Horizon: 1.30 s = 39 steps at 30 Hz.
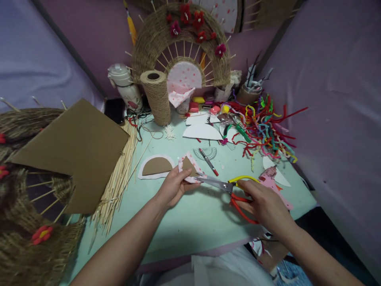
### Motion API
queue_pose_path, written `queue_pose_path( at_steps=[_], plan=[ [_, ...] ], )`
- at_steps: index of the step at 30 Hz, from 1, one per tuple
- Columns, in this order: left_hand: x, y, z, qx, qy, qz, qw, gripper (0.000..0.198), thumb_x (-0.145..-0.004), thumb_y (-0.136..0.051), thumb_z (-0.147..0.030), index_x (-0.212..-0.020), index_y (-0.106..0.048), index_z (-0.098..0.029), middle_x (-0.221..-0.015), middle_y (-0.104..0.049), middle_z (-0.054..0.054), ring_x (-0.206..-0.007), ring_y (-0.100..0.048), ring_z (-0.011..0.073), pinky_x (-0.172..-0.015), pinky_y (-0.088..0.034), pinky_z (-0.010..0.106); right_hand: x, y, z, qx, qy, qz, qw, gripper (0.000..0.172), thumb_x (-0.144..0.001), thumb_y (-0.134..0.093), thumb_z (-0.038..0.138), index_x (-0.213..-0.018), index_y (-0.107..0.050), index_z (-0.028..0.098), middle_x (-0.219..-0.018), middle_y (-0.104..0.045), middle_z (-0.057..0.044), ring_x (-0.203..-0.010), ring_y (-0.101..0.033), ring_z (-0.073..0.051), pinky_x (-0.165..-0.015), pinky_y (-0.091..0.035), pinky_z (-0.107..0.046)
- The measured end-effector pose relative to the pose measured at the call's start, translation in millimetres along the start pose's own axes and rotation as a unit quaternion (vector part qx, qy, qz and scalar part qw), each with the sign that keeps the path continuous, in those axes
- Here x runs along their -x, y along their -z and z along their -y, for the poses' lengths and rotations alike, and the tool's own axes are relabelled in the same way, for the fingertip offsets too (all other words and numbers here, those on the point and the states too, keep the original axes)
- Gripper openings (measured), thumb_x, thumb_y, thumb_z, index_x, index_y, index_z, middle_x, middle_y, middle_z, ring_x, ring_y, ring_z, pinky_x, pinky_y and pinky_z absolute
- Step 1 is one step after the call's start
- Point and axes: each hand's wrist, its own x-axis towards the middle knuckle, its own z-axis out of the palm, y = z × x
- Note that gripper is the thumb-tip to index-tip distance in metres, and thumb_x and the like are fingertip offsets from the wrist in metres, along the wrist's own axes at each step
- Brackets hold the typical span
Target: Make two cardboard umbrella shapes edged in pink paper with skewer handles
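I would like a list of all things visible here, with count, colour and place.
fabric piece: one, pink-white over brown, centre, in left hand
scissors: one, red-yellow handles, in right hand
twine roll: one, tan, back
woven arch: one, tan with red flowers, back
pipe cleaners: many, mixed colours, right
cardboard: one, brown, left
sticks: many, pale, beside cardboard
pen: one, red
table: one, pale green
left hand: one
right hand: one
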Motion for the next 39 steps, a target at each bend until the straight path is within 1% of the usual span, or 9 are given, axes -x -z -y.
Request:
queue_pose_path(
  at_steps=[7, 15, 18, 21, 24, 27, 30, 35, 39],
  plan=[
    [0, -0.2, 1, 0.003, 0.003, 0.007, 1.0, 0.027, -0.076, -0.071, -0.021, -0.1, -0.064, -0.014, -0.086, -0.071, 0.006, -0.07, -0.067, 0.0142, -0.064, -0.061, 0.026, 2, 2, 0, 0.027, 0.013, 0.005, 1.0, 0.035, -0.09, -0.045, 0.054, -0.091, -0.058, 0.022, -0.076, -0.064, -0.005, -0.062, -0.058, -0.018, -0.053, -0.037, -0.026],
    [0, 1.1, 2, -0.004, 0.0, 0.011, 1.0, 0.034, -0.074, -0.073, -0.022, -0.106, -0.062, -0.013, -0.094, -0.071, 0.007, -0.074, -0.068, 0.0161, -0.063, -0.062, 0.028, 4, 0, 2, -0.015, -0.003, 0.016, 1.0, 0.04, -0.088, -0.045, 0.06, -0.077, -0.055, 0.022, -0.065, -0.058, -0.001, -0.055, -0.053, -0.015, -0.051, -0.033, -0.024],
    [1, 0.5, 0, -0.006, -0.006, 0.016, 1.0, 0.031, -0.076, -0.071, -0.023, -0.104, -0.062, -0.013, -0.092, -0.071, 0.007, -0.075, -0.069, 0.0167, -0.063, -0.061, 0.027, 3, -3, 4, -0.068, -0.054, 0.007, 0.996, 0.037, -0.084, -0.05, 0.06, -0.08, -0.056, 0.023, -0.061, -0.059, 0.001, -0.053, -0.051, -0.015, -0.05, -0.033, -0.024],
    [2, -0.1, -2, -0.007, -0.024, 0.014, 1.0, 0.032, -0.077, -0.071, -0.024, -0.107, -0.061, -0.015, -0.092, -0.071, 0.006, -0.076, -0.069, 0.0163, -0.067, -0.061, 0.029, -4, -10, 4, -0.1, -0.154, -0.053, 0.982, 0.036, -0.082, -0.052, 0.058, -0.087, -0.054, 0.023, -0.056, -0.055, 0.003, -0.049, -0.049, -0.015, -0.047, -0.034, -0.023],
    [2, -0.1, -2, -0.002, -0.044, 0.015, 0.999, 0.034, -0.078, -0.071, -0.024, -0.11, -0.059, -0.017, -0.097, -0.071, 0.005, -0.08, -0.068, 0.016, -0.071, -0.06, 0.03, -15, -21, 3, -0.078, -0.23, -0.083, 0.967, 0.034, -0.083, -0.052, 0.052, -0.096, -0.053, 0.021, -0.063, -0.059, 0.0, -0.055, -0.055, -0.018, -0.051, -0.036, -0.025],
    [2, 0.3, -1, 0.012, -0.053, 0.018, 0.998, 0.032, -0.078, -0.071, -0.024, -0.107, -0.059, -0.016, -0.099, -0.071, 0.006, -0.085, -0.068, 0.0164, -0.077, -0.059, 0.032, -25, -32, 4, -0.053, -0.267, -0.062, 0.96, 0.032, -0.086, -0.05, 0.04, -0.108, -0.052, 0.016, -0.077, -0.065, -0.007, -0.069, -0.062, -0.022, -0.059, -0.039, -0.028],
    [2, 0.3, 0, 0.023, -0.061, 0.022, 0.998, 0.031, -0.077, -0.072, -0.023, -0.103, -0.058, -0.015, -0.1, -0.07, 0.006, -0.087, -0.069, 0.0184, -0.081, -0.058, 0.035, -31, -38, 10, -0.034, -0.29, -0.053, 0.955, 0.027, -0.089, -0.047, 0.031, -0.108, -0.052, 0.013, -0.083, -0.065, -0.01, -0.077, -0.063, -0.025, -0.065, -0.041, -0.03],
    [3, -0.3, 0, 0.034, -0.066, 0.03, 0.997, 0.027, -0.076, -0.072, -0.022, -0.098, -0.058, -0.015, -0.097, -0.07, 0.006, -0.088, -0.069, 0.0188, -0.084, -0.056, 0.036, -34, -44, 11, 0.023, -0.258, -0.081, 0.962, 0.025, -0.088, -0.047, 0.022, -0.108, -0.055, 0.01, -0.098, -0.06, -0.016, -0.09, -0.059, -0.028, -0.072, -0.043, -0.034],
    [2, 0.6, 1, 0.041, -0.067, 0.022, 0.997, 0.026, -0.075, -0.073, -0.021, -0.097, -0.06, -0.016, -0.093, -0.07, 0.003, -0.085, -0.069, 0.0169, -0.083, -0.057, 0.035, -33, -44, 7, 0.068, -0.225, -0.107, 0.966, 0.024, -0.086, -0.05, 0.021, -0.103, -0.061, 0.008, -0.097, -0.059, -0.019, -0.092, -0.055, -0.032, -0.081, -0.043, -0.042]
  ],
)
